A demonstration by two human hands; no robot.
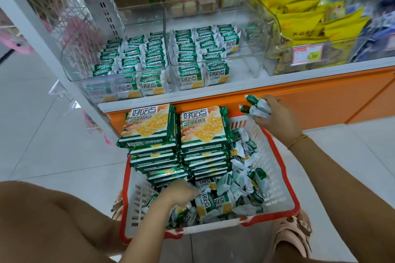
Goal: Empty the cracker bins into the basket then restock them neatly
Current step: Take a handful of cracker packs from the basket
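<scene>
The white shelf (213,90) carries clear bins (100,89) side by side, and the tiled floor (42,134) bears the red-rimmed basket (275,179).

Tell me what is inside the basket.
The basket holds two stacks of large cracker packs and a heap of small packs, with the left hand among them. Whatever lies beneath is covered.
</scene>
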